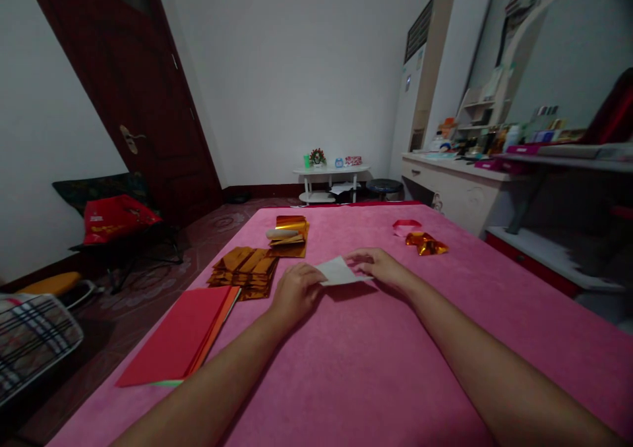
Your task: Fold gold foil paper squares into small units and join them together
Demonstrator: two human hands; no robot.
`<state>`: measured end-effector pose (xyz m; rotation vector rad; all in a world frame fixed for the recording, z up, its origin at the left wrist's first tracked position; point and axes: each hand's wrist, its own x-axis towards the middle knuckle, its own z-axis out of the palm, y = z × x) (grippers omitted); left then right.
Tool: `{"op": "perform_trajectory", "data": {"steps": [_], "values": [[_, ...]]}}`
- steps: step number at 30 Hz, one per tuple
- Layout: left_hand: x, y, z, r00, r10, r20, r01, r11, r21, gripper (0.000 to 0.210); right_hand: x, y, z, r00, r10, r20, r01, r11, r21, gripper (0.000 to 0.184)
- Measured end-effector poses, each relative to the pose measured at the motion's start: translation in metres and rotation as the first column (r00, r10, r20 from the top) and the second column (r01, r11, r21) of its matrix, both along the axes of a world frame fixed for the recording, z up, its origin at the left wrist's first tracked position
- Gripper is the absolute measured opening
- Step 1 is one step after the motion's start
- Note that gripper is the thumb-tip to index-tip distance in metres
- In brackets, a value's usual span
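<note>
A small whitish sheet of paper [337, 271] is held just above the pink cloth, casting a shadow below it. My left hand [299, 289] pinches its left edge, fingers curled together. On its right side, my right hand [378, 266] grips the paper's edge, with the fingers bent over it. The paper looks creased, with a flap near the right hand. Left of my left hand lies a stack of folded gold foil paper [244, 269]. Behind that stack, more gold foil sheets [291, 225] lie with a pale rounded object on them.
Red and coloured paper sheets [180, 335] lie at the table's left edge. A folded gold piece [426, 243] and a pink-red ring-like piece [407, 227] sit at the right. The pink cloth [356, 368] covers the table. A dressing table [455, 180] stands beyond, right.
</note>
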<state>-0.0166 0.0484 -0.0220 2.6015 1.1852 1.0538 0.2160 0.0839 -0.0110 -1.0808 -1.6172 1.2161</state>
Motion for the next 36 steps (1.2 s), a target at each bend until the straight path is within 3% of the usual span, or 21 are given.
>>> {"op": "perform_trajectory", "data": {"steps": [4, 7, 9, 12, 15, 20, 24, 29, 36], "values": [[-0.003, 0.007, -0.005, 0.983, 0.115, 0.142, -0.094, 0.984, -0.15, 0.019, 0.008, -0.003, 0.009, 0.96, 0.175, 0.217, -0.221, 0.953, 0.209, 0.054], [-0.004, 0.007, -0.007, 0.971, 0.105, 0.213, -0.046, 0.964, -0.263, 0.021, 0.003, -0.007, 0.011, 0.93, 0.231, 0.286, -0.299, 0.928, 0.223, 0.043], [-0.003, 0.006, -0.008, 0.968, 0.104, 0.23, -0.029, 0.951, -0.307, 0.023, -0.004, -0.007, 0.006, 0.935, 0.184, 0.303, -0.255, 0.942, 0.216, 0.029], [-0.002, 0.009, -0.006, 0.962, 0.179, 0.204, -0.102, 0.935, -0.339, 0.037, -0.013, 0.001, -0.009, 0.926, -0.061, 0.373, -0.036, 0.968, 0.248, 0.039], [-0.001, 0.015, -0.004, 0.939, 0.309, 0.148, -0.25, 0.913, -0.324, 0.037, -0.018, 0.011, -0.022, 0.861, -0.293, 0.416, 0.147, 0.926, 0.347, 0.033], [0.004, 0.022, 0.001, 0.879, 0.475, -0.035, -0.462, 0.831, -0.31, 0.019, -0.026, 0.017, -0.026, 0.771, -0.462, 0.439, 0.262, 0.858, 0.442, 0.018], [0.009, 0.024, 0.002, 0.845, 0.527, -0.088, -0.528, 0.8, -0.283, 0.025, -0.03, 0.018, -0.023, 0.724, -0.502, 0.473, 0.302, 0.847, 0.438, 0.016], [0.009, 0.025, -0.003, 0.852, 0.522, -0.03, -0.514, 0.826, -0.232, 0.054, -0.035, 0.022, -0.023, 0.778, -0.481, 0.405, 0.349, 0.866, 0.357, 0.012], [0.005, 0.027, -0.011, 0.898, 0.431, 0.089, -0.395, 0.878, -0.27, 0.067, -0.043, 0.02, -0.029, 0.886, -0.409, 0.22, 0.339, 0.893, 0.297, 0.012]]}}
